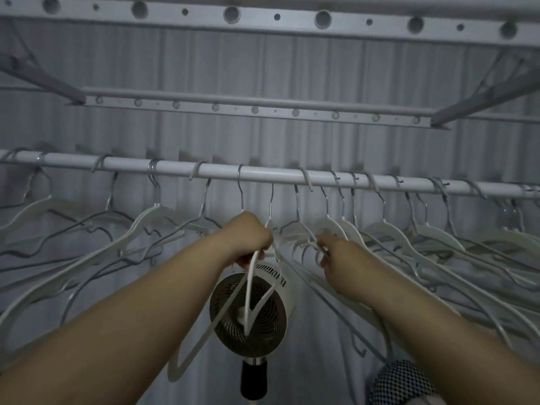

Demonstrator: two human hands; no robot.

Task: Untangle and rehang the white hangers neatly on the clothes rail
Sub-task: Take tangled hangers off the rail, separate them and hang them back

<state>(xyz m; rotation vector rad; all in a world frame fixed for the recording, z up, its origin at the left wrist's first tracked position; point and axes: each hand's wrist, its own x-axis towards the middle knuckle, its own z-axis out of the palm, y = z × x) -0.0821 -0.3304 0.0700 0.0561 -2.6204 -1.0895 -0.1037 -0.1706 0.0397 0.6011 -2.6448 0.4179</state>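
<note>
A pleated grey curtain point(292, 68) fills the background behind two perforated rack bars point(263, 109) overhead. Below them the white clothes rail point(263, 172) runs the full width, sloping slightly down to the right. The white hangers point(438, 238) hang along it. Left of centre their hooks sit apart with bare rail between them, while right of centre the hooks crowd together and the arms overlap in a tangle reaching the right edge. A round fan point(254, 314) on a dark pole stands below the middle, and checked fabric point(400, 381) shows at the bottom edge. The left hand point(248, 238) is closed around one loose hanger point(249, 290), which dangles in front of the fan. The right hand point(336, 258), just beside it, curls its fingers round the nearest tangled arms.
</note>
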